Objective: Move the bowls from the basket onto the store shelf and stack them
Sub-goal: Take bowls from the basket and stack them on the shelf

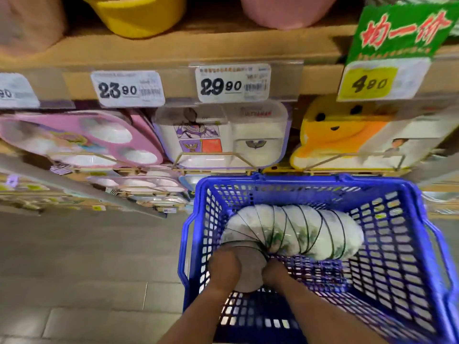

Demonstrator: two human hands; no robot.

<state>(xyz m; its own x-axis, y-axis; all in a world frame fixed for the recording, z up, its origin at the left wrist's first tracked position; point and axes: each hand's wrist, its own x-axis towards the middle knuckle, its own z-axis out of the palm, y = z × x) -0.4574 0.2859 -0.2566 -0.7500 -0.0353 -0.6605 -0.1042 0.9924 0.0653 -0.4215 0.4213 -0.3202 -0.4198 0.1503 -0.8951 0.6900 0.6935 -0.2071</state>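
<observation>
Basket [323, 186] sits bottom right, floor [87, 256] to its left, shelf unit right behind its far rim. Bowls [298, 232] lie in the basket as one nested row on its side, running from near-left to right. Left hand [224, 269] and right hand [273, 271] are at the row's near-left end, one each side of the end bowl, holding it. Shelf [188, 49] spans the top: tubs [139, 13] on it, tags [233, 82] along its front edge. Trays [221, 135] stand below it.

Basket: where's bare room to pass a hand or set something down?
Bare basket floor near right, between the bowls and the right wall. Crowded near left, where left hand and right hand grip the bowls.
</observation>
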